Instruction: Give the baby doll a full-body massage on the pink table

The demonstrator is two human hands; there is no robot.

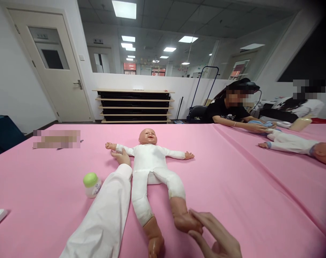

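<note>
Bald baby doll (152, 161): smooth, glossy tan head, hands and lower legs; soft white cloth body, seams at hips. Lies on its back mid-surface (232, 190), head toward far edge, feet toward near side, arms spread, legs apart.

Right hand (219, 233): grip pinching the doll's foot nearer the right edge, fingers above, thumb below. Left hand (122, 158): touching the doll's arm nearer the left edge, just short of its small fist; grip partly hidden, cannot tell how far closed. Wrinkled white fabric sleeve (103, 211) runs alongside the doll's leg.

Surface cover: smooth pink cloth, long raised crease slanting from far edge toward near right. Broad stretch of cloth between doll and crease gives sideways room. Left side tighter: sleeve, then squat translucent jar with rounded green lid (92, 185) just beside it; label print too small to read.

Toward far right corner: second doll in white clothing with blue trim (294, 141), co-worker in black shirt (229, 107) reaching to it; pale shirt lettering illegible.
</note>
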